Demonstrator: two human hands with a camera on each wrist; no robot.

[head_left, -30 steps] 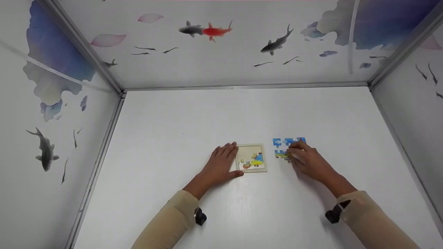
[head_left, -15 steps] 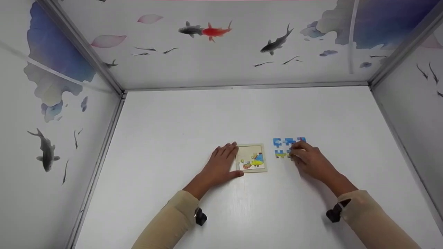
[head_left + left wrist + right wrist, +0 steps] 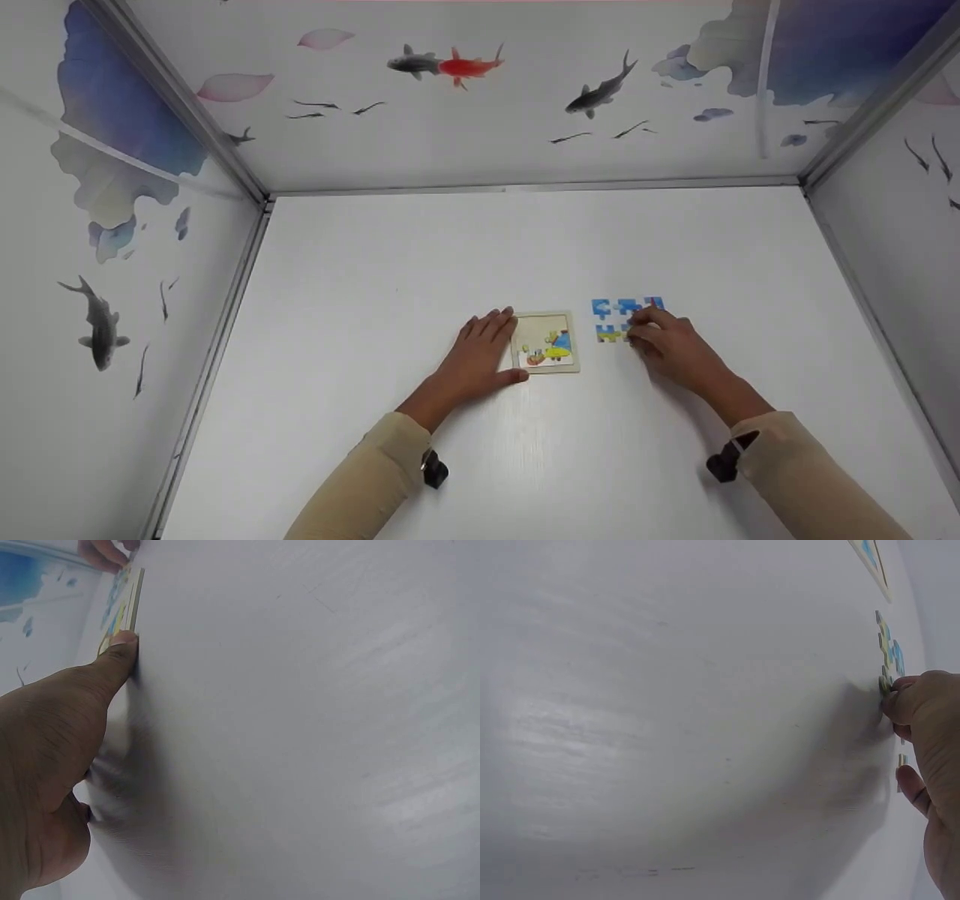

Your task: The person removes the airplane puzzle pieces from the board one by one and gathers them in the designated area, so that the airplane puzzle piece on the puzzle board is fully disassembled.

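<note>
My left hand (image 3: 472,356) lies flat with straight fingers along the left side of a square wooden puzzle tray (image 3: 574,352). In the left wrist view its thumb (image 3: 120,645) presses on the tray's near edge. A few picture pieces (image 3: 556,351), yellow, blue and red, fill the tray's lower part; bare wood shows above. Right of the tray lie several loose jigsaw pieces (image 3: 601,307) in two rows. My right hand (image 3: 675,352) pinches a lower-row puzzle piece (image 3: 884,682) between thumb and fingertips, low at the table. The fingers cover part of the lower row.
Both hands work on a white tabletop (image 3: 450,247). White panels with painted fish (image 3: 465,69) close it in at the back and both sides, with metal strips (image 3: 525,187) along the edges. A black wrist camera (image 3: 724,463) sits at each cuff.
My right hand has shifted slightly right, and the lower-row piece at its fingertips has moved with it, away from the left piece. The left hand and tray have stayed put.
</note>
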